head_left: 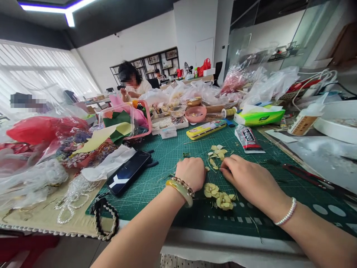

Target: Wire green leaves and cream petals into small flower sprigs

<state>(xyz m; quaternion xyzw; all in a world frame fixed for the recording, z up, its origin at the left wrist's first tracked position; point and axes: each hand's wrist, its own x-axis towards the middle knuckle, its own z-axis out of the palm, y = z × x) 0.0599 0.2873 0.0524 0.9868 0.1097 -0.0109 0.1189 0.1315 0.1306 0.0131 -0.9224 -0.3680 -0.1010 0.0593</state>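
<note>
Over the green cutting mat (167, 145), my left hand (191, 173) is closed in a fist, its back towards me. The fingertips are hidden, and a small pale bit shows beside them. My right hand (237, 171) has its fingers curled together close by, beside a spray of pale yellow-green petals (218, 152) on thin wire. What either hand grips, I cannot make out. Nearer to me, below both hands, lie yellow-green fabric flowers (221, 199) with thin wire stems.
A phone (129, 173) lies left of my hands. Scissors (312, 176) and a glue tube (247, 139) are to the right. A yellow tin (206, 129), a pink basket (149, 119) and a pink bowl (195, 114) stand behind. Another person (135, 82) sits across the table.
</note>
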